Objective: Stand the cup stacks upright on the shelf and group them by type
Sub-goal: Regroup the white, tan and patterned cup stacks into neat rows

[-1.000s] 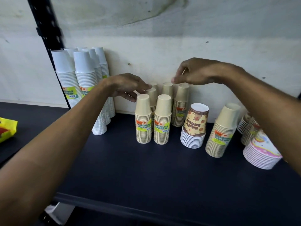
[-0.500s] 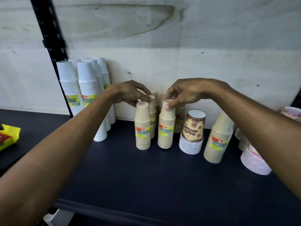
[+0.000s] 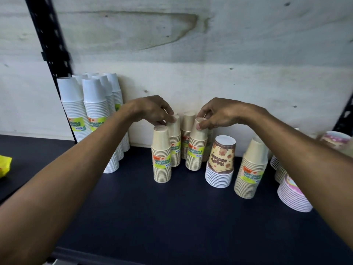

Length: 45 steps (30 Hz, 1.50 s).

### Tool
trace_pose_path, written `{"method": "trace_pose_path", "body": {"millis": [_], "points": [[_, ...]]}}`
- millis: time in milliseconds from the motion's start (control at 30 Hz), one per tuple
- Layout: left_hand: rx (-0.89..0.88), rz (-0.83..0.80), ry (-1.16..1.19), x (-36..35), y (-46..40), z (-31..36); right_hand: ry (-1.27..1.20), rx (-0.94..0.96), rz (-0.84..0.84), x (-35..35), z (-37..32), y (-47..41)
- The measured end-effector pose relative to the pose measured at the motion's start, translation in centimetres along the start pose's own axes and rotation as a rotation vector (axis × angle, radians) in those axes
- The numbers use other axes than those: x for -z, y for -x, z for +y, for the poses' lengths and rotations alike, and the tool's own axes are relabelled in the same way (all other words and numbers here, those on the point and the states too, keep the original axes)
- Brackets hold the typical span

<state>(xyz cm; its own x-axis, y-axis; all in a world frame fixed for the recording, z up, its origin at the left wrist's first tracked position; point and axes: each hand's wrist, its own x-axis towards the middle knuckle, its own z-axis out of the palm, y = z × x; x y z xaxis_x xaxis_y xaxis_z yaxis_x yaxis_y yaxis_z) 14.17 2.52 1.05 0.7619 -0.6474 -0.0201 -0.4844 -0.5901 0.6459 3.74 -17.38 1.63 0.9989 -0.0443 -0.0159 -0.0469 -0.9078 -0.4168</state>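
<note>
Several beige cup stacks stand rim-down mid-shelf. My right hand (image 3: 216, 115) grips the top of one beige stack (image 3: 196, 148), which leans slightly. My left hand (image 3: 152, 109) has its fingertips on the top of a rear beige stack (image 3: 174, 144). A front beige stack (image 3: 162, 155) stands free, and another (image 3: 188, 127) stands behind between my hands. Tall white cup stacks (image 3: 93, 111) stand at the left against the wall. A brown patterned stack (image 3: 221, 161) and one more beige stack (image 3: 251, 169) stand to the right.
Pink patterned cups (image 3: 294, 194) and more stacks sit at the far right, partly behind my right forearm. A black upright post (image 3: 49, 44) rises at the left. A yellow packet (image 3: 4, 165) lies at the left edge. The dark shelf (image 3: 172, 217) front is open.
The stack under my right hand has shifted back towards the wall. My left hand's fingertips stay on the rear stack. The view has tilted a little upward.
</note>
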Motion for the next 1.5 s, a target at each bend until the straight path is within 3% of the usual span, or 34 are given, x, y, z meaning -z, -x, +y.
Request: {"method": "trace_pose_path", "body": {"millis": [667,800,933,1167,1500], "points": [[0.059,0.044,-0.057,0.9,1.5,-1.1,0.105,0.049,0.064,-0.8,-0.9,-0.6],[0.017,0.124,-0.145,1.8,3.2,-0.5,0.175,-0.064,0.023,1.6,0.2,1.8],[0.034,0.025,-0.213,1.8,4.7,0.0,0.194,-0.185,-0.048,3.0,1.1,4.3],[0.038,-0.038,-0.247,0.0,5.9,0.1,0.303,-0.212,-0.178,-0.4,0.9,4.9],[0.005,-0.025,-0.209,0.3,5.7,-0.2,0.400,-0.279,-0.058,1.3,3.3,3.7]]}}
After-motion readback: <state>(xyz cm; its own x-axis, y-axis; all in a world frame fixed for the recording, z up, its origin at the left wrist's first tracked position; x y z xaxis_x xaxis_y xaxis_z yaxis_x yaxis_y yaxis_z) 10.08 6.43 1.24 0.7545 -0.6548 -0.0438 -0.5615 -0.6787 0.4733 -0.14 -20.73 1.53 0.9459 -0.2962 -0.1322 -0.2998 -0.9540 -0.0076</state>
